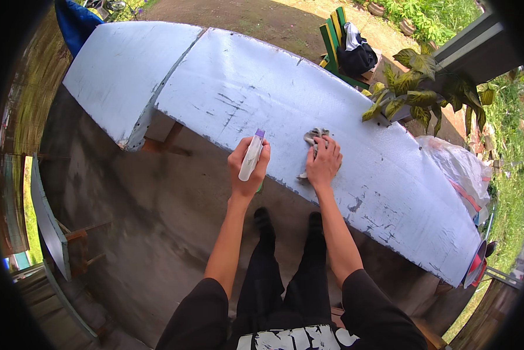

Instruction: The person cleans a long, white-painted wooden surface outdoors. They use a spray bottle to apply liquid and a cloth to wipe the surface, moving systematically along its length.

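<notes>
My left hand (pixel 241 182) is wrapped round a spray bottle with a white trigger head (pixel 251 158) and a purple nozzle, held over the near edge of a long pale-blue table (pixel 273 76). The nozzle points away from me; most of the bottle's body is hidden below the hand, with a bit of green showing. My right hand (pixel 325 164) presses a crumpled grey-and-white cloth (pixel 315 135) against the tabletop, fingers bent over it. Dark scratches and worn paint mark the surface around both hands.
A second table section (pixel 128 49) adjoins on the left. Leafy potted plants (pixel 411 87) overhang the far right edge, near a white plastic sack (pixel 457 163). Beyond stands a green-and-yellow chair (pixel 332 41) with a dark bag (pixel 358 58). A pale panel (pixel 49 216) stands at left.
</notes>
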Demonstrator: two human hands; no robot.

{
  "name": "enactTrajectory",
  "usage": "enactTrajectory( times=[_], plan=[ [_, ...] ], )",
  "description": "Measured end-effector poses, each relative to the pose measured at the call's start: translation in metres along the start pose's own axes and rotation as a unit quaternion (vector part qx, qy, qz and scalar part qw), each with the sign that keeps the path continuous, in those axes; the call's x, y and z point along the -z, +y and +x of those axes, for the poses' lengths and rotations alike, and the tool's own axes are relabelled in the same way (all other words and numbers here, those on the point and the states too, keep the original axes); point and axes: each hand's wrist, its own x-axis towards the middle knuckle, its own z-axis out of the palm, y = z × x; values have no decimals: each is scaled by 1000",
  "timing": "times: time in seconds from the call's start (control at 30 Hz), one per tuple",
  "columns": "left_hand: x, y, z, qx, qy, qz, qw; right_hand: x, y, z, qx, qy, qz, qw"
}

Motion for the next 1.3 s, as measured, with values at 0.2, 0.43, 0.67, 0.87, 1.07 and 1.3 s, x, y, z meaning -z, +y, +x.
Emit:
enactTrajectory(
  times=[0.2,0.43,0.67,0.87,1.07,1.3],
  plan=[
    [1,-45,17,-21,-3,2,1000,32,10,-93,26,-64,12,998],
    [-1,-57,13,-51,-30,37,998,50,115,-33,-211,60,-147,965],
    [2,-60,24,-42,-30,-7,999,-8,-8,-11,-55,52,-35,996],
    [10,-60,28,-10,-1,-64,998,27,7,-86,-13,-48,-8,999],
    [7,-58,19,-49,-31,-10,998,28,82,-10,-156,56,-89,982],
    [3,-65,25,-68,-40,-6,997,-27,-31,32,35,-50,34,998]
  ],
)
